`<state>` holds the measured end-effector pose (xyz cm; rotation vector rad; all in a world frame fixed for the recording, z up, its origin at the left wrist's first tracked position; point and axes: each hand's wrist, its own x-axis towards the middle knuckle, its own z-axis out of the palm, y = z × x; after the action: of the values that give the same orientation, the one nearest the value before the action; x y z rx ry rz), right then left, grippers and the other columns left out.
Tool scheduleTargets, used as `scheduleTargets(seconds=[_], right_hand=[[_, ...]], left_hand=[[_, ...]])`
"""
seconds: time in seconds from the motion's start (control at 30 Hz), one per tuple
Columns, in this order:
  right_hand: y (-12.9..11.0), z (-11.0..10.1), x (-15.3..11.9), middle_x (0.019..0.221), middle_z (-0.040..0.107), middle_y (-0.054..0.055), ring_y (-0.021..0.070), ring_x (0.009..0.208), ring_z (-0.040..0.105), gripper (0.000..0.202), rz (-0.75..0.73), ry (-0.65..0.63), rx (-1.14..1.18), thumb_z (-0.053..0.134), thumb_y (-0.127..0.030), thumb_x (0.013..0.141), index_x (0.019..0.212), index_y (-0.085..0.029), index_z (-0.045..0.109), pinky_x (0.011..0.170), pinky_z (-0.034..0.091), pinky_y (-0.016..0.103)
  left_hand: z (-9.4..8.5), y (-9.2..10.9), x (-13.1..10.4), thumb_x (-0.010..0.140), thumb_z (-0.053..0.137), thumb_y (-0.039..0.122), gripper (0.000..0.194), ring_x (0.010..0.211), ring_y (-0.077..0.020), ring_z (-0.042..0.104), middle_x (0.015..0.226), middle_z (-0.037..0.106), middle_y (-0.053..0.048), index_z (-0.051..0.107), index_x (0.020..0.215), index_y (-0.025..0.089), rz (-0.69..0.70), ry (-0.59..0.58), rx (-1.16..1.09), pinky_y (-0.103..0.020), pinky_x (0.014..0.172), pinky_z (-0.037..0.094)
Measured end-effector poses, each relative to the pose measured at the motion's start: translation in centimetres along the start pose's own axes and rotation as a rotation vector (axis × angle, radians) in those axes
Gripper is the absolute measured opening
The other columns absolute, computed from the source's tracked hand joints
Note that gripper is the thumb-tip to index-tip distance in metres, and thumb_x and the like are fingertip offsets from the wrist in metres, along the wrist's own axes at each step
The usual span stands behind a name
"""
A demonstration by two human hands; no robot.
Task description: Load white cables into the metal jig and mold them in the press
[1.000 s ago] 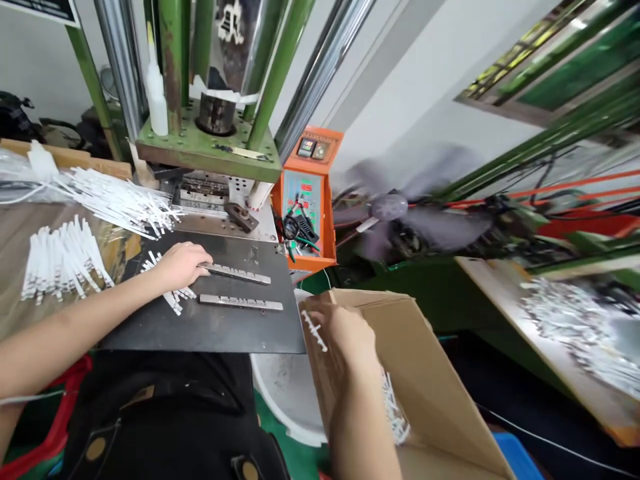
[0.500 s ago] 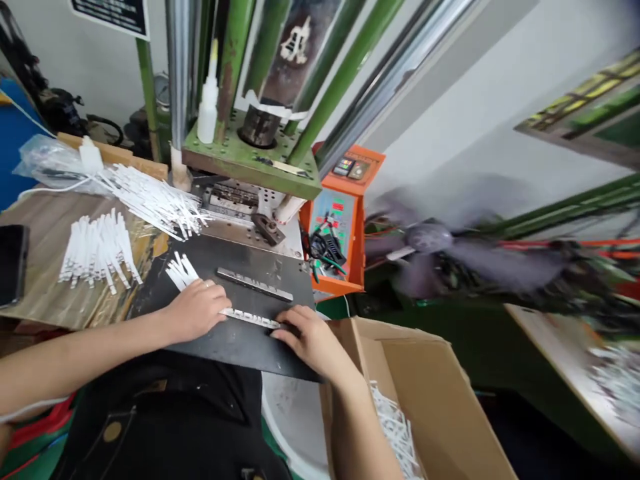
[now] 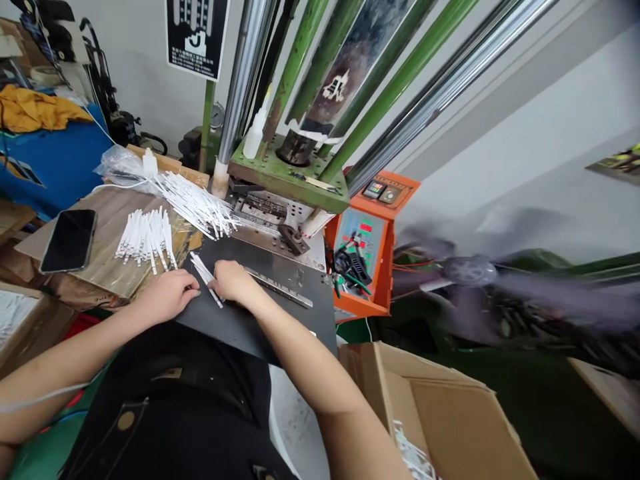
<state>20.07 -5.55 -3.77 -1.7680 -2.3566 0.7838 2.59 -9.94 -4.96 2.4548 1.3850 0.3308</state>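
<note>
On the black plate [image 3: 230, 327] lies a small group of white strips [image 3: 203, 272]. My right hand [image 3: 231, 281] reaches across to these strips, its fingers closed at their right side; what they hold is hidden. Just left of the strips, my left hand [image 3: 173, 293] has its fingertips curled together, and anything between them is too small to make out. A slotted metal bar [image 3: 285, 290] rests on the plate to the right of my right hand. Bundles of white strips [image 3: 145, 239] lie on the board at the left.
A green press [image 3: 295, 180] stands behind the plate, with a white bottle [image 3: 255, 137] on it. An orange control box [image 3: 383, 267] is to its right. A cardboard box [image 3: 450, 413] stands at the lower right, a phone [image 3: 69, 241] at the left.
My right hand has left the lower slotted bar and moved left to the loose strips. My left hand has also left that bar and drawn back left. The view has shifted left.
</note>
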Motion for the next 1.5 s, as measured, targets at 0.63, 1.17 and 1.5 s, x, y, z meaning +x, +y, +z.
scheduleTargets(seconds=[0.63,1.17,1.5], right_hand=[[11.6,-3.6,-5.6,0.056,0.061,-0.002,0.0112,0.049,0.056,0.028,0.051,0.468,0.966,0.074,-0.039,0.063,0.073,-0.016,0.062,0.049,0.049,0.023],[16.7,-3.1,-7.2,0.064,0.061,0.0,0.0133,0.056,0.052,0.022,0.05,0.586,0.745,0.066,-0.039,0.072,0.076,-0.018,0.062,0.057,0.044,0.026],[15.6,-1.6,-9.2,0.08,0.069,0.004,0.0173,0.07,0.062,0.017,-0.026,0.628,0.439,0.055,-0.034,0.084,0.079,-0.021,0.065,0.071,0.049,0.029]], left_hand=[[2.4,2.6,11.6,0.075,0.065,0.028,0.023,0.065,-0.0165,0.067,0.072,0.072,-0.003,0.071,0.093,0.016,-0.105,-0.096,-0.7,-0.026,0.062,0.053],[5.3,6.6,16.6,0.079,0.06,0.022,0.012,0.071,-0.014,0.066,0.077,0.069,-0.002,0.063,0.088,0.015,0.328,-0.138,-0.563,-0.024,0.069,0.051],[5.1,6.9,16.4,0.083,0.051,0.021,0.011,0.07,-0.0126,0.062,0.081,0.068,-0.001,0.061,0.086,0.017,0.465,-0.097,-0.378,-0.023,0.068,0.045]])
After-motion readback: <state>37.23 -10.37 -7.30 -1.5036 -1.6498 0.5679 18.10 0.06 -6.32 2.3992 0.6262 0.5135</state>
